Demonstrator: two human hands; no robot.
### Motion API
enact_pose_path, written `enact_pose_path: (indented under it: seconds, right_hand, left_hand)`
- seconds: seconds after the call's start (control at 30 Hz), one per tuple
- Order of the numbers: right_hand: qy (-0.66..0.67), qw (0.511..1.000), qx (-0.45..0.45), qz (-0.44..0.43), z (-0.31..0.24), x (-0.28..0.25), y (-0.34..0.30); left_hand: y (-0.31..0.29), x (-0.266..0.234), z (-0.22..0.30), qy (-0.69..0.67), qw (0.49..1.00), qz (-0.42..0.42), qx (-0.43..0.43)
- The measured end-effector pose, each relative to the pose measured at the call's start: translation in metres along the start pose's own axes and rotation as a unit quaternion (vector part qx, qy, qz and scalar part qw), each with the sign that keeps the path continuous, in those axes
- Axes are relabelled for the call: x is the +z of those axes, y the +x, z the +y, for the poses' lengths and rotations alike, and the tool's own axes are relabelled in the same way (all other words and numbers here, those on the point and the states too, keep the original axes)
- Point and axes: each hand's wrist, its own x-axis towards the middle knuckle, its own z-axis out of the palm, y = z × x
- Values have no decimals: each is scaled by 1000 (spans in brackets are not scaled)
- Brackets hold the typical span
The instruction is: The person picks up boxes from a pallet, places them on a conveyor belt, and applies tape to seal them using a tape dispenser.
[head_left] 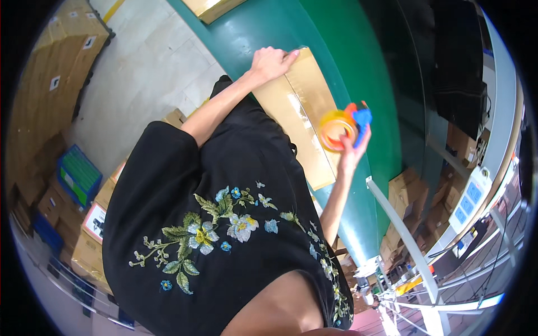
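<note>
A long, closed cardboard box (314, 89) lies on the green work surface in front of me, with a shiny strip of clear tape along the seam of its top. My left hand (272, 64) is closed on the far end of the box, its fingers bent at the edge and partly hidden. In my right hand (354, 150) is a tape dispenser (362, 116) with a blue handle and red-orange parts, carrying a roll of yellowish tape (330, 131). The dispenser is over the right side of the box, near its closer end, and looks slightly blurred; whether it touches the box I cannot tell.
Another cardboard box (210, 8) sits at the far end of the green work surface (342, 50). Stacked cartons (61, 61) stand on the floor to the left. On the right are a metal bar (400, 235), a white power strip (471, 200) and more cartons (406, 193).
</note>
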Motion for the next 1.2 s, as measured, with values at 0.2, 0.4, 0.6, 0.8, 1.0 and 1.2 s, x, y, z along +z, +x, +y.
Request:
enact_pose_path:
  seconds: [0.2,0.4,0.6,0.8,1.0,1.2]
  right_hand:
    - [-190,949,-211,-137,-38,105,19]
    - [-202,932,-274,-122,-21,113,33]
    - [-230,916,-320,-83,-28,120,36]
    - [-240,913,-320,-81,-33,129,38]
    - [-259,919,-283,-94,-33,128,37]
    - [-255,925,-260,-111,-35,129,36]
  left_hand:
    - [1,5,-8,-17,999,-26,10]
    - [-9,17,-22,-198,960,157,122]
    - [-28,-41,-3,-377,921,-98,5]
    - [-32,-52,-5,-489,845,-217,-19]
    - [-27,-56,-11,-567,784,-243,-71]
    - [-24,-38,-25,-531,806,-260,10]
